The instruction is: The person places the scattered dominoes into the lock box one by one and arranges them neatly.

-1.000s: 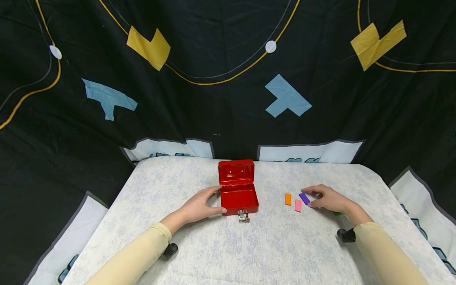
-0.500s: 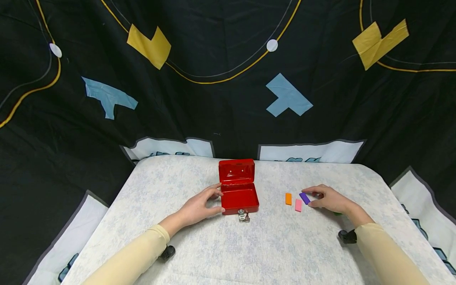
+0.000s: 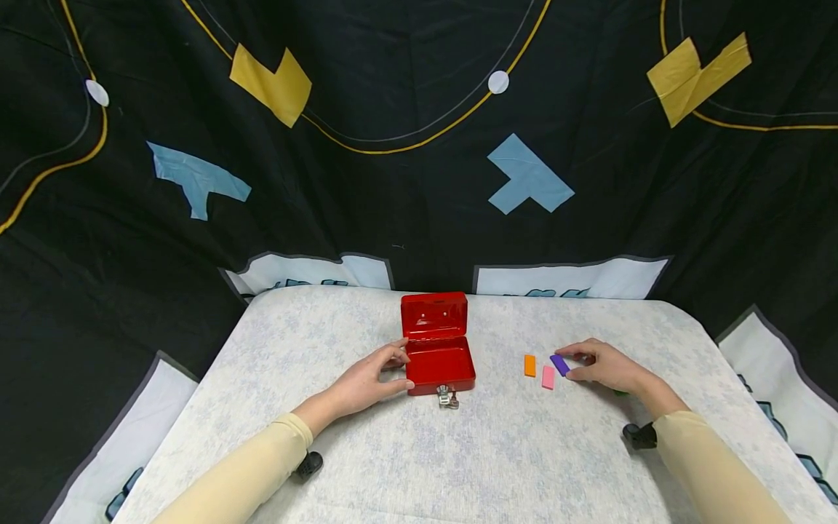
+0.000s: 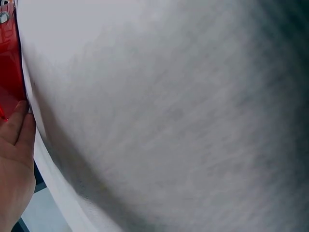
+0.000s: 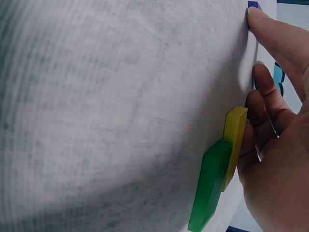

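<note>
A small red metal cash box (image 3: 440,364) stands with its lid raised, its inside facing up. My left hand (image 3: 366,378) rests along its left side, thumb at the front corner and fingers at the rim. The left wrist view shows fingertips against the red wall. To the right, my right hand (image 3: 605,365) pinches a purple domino-like block (image 3: 559,365) between thumb and finger, close over the cloth. Beside it lie a pink block (image 3: 548,377) and an orange block (image 3: 529,366). Below the right palm are a green block (image 5: 210,183) and a yellow block (image 5: 235,128).
A metal padlock (image 3: 444,395) with keys (image 3: 453,401) hangs at the box's front. A pale patterned cloth (image 3: 497,451) covers the table. Behind it hangs a black curtain (image 3: 419,218) with tape pieces. Dark wrist cameras sit under both sleeves.
The left fingers have shifted slightly and bent a little at the box's left rim. The right hand and the purple block look the same, and the box and other blocks stay put.
</note>
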Tool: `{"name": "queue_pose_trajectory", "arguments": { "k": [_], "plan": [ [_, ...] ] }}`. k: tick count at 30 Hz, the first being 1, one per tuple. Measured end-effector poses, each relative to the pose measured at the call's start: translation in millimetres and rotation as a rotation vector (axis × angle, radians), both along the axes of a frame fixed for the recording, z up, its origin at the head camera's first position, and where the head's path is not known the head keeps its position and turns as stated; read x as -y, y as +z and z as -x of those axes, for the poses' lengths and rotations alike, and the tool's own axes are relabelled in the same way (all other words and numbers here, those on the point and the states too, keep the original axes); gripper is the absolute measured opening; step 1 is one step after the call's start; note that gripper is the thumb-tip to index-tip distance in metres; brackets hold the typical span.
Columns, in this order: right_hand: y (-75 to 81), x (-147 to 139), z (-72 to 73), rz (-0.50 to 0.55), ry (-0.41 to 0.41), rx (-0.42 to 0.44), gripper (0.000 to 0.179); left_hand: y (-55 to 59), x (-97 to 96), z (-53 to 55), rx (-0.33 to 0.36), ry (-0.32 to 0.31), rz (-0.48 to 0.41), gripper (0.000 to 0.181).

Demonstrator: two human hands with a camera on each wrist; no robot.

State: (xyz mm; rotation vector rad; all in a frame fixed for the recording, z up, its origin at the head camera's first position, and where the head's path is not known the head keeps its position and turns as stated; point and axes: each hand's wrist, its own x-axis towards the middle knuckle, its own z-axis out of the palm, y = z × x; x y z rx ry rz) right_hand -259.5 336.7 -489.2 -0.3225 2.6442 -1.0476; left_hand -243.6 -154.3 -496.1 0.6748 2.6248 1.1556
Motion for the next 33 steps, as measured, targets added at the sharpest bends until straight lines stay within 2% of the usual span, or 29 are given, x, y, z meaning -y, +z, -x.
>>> {"name": "queue_pose_trajectory", "arguments": {
  "k": [11, 19, 25, 33],
  "plan": [
    [-0.4, 0, -1.3, -0.029, 0.017, -0.056, 0.047, 1.7, 0.1, 0.4, 0.008, -0.014, -0.005, 0.042],
    [0.4, 1, -2.1, -0.070, 0.044, -0.099, 0.044, 1.1, -0.5, 1.7, -0.032, -0.023, -0.003, 0.041],
    [4.1, 3, -2.5, -0.073, 0.010, -0.123, 0.046, 1.1, -1.0, 2.9, -0.018, -0.022, -0.006, 0.039],
    [17.1, 16, -0.8, -0.079, -0.033, -0.172, 0.045, 2.2, -1.0, 1.3, 0.008, -0.009, -0.010, 0.040]
  ]
}}
